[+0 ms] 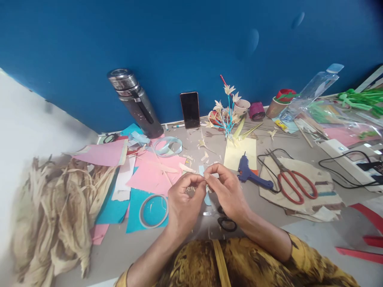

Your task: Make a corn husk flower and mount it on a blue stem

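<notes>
The left hand (186, 205) and right hand (226, 193) meet at their fingertips above the table (116, 257), each with thumb and forefinger drawn into a narrow pinch. A pale blue strip (207, 199) shows just beyond and just below those tips; the fingers hide its middle, so I cannot tell whether either hand grips it or something smaller. Black-handled scissors (227, 224) lie under the right wrist, a tape roll (141, 211) sits just left of the left hand, and a blue glue gun (253, 174) lies to the right of the right hand. Bare tabletop runs left of the left forearm; the blue wall (167, 40) bounds the far edge, and the body hides part of the near edge. The strip's long axis runs roughly front to back, its far end pointing toward the phone (190, 110), slightly leftward.
</notes>
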Action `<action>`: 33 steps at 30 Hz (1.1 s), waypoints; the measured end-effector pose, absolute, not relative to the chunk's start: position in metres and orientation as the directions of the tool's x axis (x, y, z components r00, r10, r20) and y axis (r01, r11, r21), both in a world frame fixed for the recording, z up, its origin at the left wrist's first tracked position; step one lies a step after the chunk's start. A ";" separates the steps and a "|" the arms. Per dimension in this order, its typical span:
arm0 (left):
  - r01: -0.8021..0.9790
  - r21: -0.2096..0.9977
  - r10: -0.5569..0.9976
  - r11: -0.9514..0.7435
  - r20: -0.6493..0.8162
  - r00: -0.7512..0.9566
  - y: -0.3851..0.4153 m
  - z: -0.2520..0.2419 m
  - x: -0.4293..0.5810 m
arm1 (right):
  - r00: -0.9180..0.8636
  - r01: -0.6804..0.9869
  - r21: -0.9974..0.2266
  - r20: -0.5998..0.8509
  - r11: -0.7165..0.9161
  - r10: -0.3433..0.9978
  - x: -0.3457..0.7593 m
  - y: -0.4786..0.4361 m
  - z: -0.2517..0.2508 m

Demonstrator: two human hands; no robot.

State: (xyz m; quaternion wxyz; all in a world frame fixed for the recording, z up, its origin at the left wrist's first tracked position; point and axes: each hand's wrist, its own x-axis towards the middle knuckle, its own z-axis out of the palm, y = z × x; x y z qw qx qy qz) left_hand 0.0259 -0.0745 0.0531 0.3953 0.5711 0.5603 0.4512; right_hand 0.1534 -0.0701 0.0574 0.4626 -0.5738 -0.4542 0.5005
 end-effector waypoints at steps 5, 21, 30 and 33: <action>0.301 0.945 0.989 -0.130 0.143 -0.023 -0.074 0.053 0.026 | 0.076 0.038 -0.985 -0.168 -0.171 0.983 0.153 -0.070 0.056; 0.351 0.918 0.977 -0.183 0.209 -0.037 -0.077 0.050 0.026 | 0.065 -0.007 -0.988 -0.157 -0.157 0.985 0.150 -0.071 0.052; 0.376 0.901 0.969 -0.218 0.246 -0.028 -0.076 0.053 0.026 | 0.063 -0.019 -0.986 -0.166 -0.165 0.984 0.150 -0.072 0.051; 0.382 0.904 0.972 -0.191 0.228 -0.054 -0.077 0.053 0.026 | 0.042 -0.061 -0.984 -0.171 -0.168 0.984 0.148 -0.073 0.050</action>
